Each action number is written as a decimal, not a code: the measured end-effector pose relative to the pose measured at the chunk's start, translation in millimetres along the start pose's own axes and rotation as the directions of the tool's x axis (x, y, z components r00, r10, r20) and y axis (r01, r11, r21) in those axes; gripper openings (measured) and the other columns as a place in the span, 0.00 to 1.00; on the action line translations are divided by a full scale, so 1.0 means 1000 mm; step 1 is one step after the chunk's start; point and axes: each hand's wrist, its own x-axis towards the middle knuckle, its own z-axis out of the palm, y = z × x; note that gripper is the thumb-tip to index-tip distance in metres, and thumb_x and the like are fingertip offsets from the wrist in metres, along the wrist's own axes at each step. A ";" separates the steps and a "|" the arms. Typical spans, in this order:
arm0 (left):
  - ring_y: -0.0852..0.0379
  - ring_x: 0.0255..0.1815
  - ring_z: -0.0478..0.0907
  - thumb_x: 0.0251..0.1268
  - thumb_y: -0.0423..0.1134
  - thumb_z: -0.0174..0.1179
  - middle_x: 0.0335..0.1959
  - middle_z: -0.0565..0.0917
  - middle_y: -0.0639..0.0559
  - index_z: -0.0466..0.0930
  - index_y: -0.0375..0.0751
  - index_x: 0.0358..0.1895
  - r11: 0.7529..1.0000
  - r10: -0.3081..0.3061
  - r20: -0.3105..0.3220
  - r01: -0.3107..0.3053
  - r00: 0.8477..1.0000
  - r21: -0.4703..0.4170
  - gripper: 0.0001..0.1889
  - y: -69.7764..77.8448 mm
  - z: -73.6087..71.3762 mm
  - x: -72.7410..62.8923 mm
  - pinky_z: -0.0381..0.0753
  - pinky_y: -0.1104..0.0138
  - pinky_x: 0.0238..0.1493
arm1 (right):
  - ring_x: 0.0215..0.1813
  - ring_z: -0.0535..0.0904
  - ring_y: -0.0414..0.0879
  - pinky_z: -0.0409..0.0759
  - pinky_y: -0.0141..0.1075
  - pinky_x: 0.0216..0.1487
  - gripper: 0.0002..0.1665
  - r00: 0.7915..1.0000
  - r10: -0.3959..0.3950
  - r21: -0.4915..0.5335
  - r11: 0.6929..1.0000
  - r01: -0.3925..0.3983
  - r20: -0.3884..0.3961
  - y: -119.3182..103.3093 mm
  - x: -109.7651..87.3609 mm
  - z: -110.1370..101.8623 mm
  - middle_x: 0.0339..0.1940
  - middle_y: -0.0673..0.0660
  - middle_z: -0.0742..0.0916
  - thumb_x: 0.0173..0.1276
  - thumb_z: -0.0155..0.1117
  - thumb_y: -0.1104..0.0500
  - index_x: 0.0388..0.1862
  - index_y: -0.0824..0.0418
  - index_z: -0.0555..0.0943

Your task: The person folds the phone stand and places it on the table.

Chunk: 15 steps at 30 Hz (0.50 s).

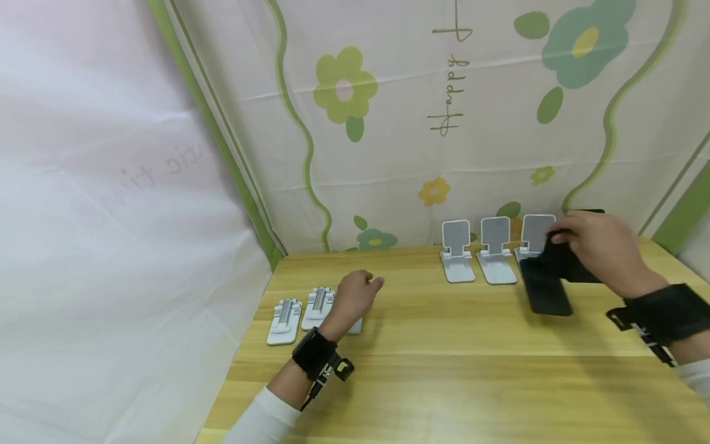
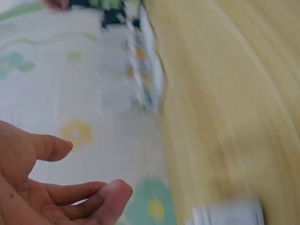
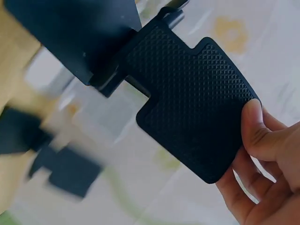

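My right hand (image 1: pixel 604 250) pinches the textured upper plate of an unfolded black phone stand (image 3: pixel 187 103) between thumb and fingers. Its flat base plate hangs at the far side of the hinge. In the head view this stand overlaps the row of white stands' right end. My left hand (image 1: pixel 355 295) hovers over the left part of the table with loosely bent fingers and nothing in them. Beneath and beside it lie folded white phone stands (image 1: pixel 284 322), one partly hidden by the hand and wrist.
Three unfolded white phone stands (image 1: pixel 458 268) stand in a row along the table's back edge. A second black phone stand (image 3: pixel 70 171) is behind the held one, partly covered in the head view. A flower-patterned curtain (image 1: pixel 388 154) rises behind the wooden table (image 1: pixel 432 382).
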 end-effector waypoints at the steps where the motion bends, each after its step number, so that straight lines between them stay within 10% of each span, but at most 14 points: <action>1: 0.62 0.19 0.68 0.81 0.49 0.54 0.34 0.86 0.42 0.75 0.28 0.67 1.000 0.007 0.018 -0.006 1.000 -0.028 0.27 0.007 0.004 -0.001 0.73 0.68 0.30 | 0.29 0.83 0.56 0.77 0.45 0.24 0.09 0.999 -0.025 0.023 0.999 0.025 -0.022 -0.011 0.005 0.000 0.32 0.58 0.88 0.60 0.74 0.71 0.38 0.62 0.90; 9: 0.48 0.51 0.86 0.83 0.50 0.50 0.51 0.87 0.40 0.69 0.30 0.73 0.961 0.082 0.199 -0.025 0.977 -0.276 0.29 0.043 0.043 -0.008 0.87 0.59 0.52 | 0.34 0.84 0.52 0.81 0.45 0.31 0.09 0.982 -0.152 0.167 0.971 0.169 -0.112 -0.099 0.041 0.004 0.34 0.55 0.87 0.61 0.75 0.70 0.40 0.61 0.89; 15: 0.48 0.44 0.87 0.80 0.39 0.55 0.49 0.86 0.38 0.81 0.27 0.58 0.870 0.044 0.307 0.114 0.951 -0.479 0.17 0.048 0.054 -0.004 0.88 0.60 0.48 | 0.37 0.82 0.49 0.78 0.38 0.36 0.08 0.973 -0.188 0.193 0.958 0.212 -0.134 -0.144 0.047 0.009 0.37 0.57 0.85 0.66 0.72 0.67 0.44 0.63 0.88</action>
